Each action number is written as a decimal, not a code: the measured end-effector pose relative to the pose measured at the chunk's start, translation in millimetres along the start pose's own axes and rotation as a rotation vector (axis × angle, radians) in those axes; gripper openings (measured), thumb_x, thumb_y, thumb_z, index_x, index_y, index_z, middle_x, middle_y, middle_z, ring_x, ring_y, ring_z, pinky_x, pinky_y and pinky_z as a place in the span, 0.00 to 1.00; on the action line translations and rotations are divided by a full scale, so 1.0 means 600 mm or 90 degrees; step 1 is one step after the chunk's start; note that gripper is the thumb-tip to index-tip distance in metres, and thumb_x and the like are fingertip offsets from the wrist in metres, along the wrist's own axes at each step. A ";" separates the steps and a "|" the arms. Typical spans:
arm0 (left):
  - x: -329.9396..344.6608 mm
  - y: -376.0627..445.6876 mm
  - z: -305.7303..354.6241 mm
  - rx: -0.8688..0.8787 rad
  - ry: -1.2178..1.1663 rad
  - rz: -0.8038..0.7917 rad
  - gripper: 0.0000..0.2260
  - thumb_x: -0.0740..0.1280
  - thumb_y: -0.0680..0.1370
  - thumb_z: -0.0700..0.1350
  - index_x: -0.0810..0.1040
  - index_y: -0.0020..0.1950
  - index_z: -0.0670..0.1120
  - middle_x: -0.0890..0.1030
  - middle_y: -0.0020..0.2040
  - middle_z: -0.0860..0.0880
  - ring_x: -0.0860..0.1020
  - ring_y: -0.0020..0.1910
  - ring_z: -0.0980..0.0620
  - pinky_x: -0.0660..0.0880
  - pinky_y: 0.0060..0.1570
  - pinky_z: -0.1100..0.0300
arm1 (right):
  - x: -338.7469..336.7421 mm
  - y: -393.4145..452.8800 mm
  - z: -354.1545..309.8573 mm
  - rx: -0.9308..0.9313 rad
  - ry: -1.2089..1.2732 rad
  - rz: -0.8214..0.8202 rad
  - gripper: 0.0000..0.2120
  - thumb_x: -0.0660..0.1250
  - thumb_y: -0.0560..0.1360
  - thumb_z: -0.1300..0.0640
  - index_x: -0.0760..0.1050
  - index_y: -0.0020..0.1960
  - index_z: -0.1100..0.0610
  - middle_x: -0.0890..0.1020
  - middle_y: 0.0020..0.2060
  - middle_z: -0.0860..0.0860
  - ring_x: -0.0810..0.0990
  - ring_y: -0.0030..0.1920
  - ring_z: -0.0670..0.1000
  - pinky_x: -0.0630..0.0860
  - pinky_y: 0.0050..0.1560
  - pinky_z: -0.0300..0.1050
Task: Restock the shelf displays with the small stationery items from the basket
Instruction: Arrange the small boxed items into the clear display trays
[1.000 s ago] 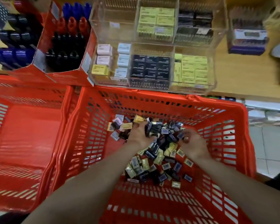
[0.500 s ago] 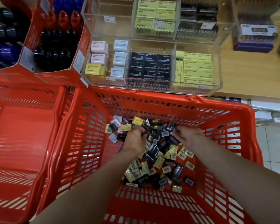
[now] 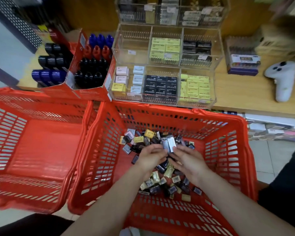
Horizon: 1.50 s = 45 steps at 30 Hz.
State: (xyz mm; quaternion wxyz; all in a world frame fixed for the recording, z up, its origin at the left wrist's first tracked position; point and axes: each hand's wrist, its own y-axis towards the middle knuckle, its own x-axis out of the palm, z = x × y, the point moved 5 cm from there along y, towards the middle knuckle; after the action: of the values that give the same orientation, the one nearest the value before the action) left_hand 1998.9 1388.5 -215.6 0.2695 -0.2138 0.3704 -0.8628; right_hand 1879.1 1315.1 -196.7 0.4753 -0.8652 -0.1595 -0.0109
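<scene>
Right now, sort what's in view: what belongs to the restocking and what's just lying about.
For the job:
- red basket with loose small packs
- dark packs held by left hand and right hand
- clear shelf display

Lying about:
- second red basket
- white controller
- red marker boxes

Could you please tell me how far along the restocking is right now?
Early on. The clear organizer already has several filled compartments, though its upper-left one looks empty. Both hands, left hand and right hand, hold a few small dark packs above the basket; a large pile remains.
</scene>
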 end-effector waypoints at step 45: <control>-0.115 0.023 0.005 -0.097 -0.241 0.193 0.05 0.63 0.82 0.40 0.79 0.53 0.45 0.77 0.41 0.47 0.76 0.33 0.52 0.79 0.31 0.60 | -0.053 0.093 -0.054 -0.204 -0.846 0.245 0.16 0.63 0.80 0.47 0.82 0.53 0.58 0.81 0.56 0.59 0.82 0.45 0.57 0.78 0.46 0.45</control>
State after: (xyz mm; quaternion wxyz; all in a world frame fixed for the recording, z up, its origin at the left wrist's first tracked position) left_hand 2057.7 1422.1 -235.7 0.4437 -0.3331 0.4053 -0.7266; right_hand 1869.1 1252.2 -229.8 0.1377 -0.7609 -0.2566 0.5799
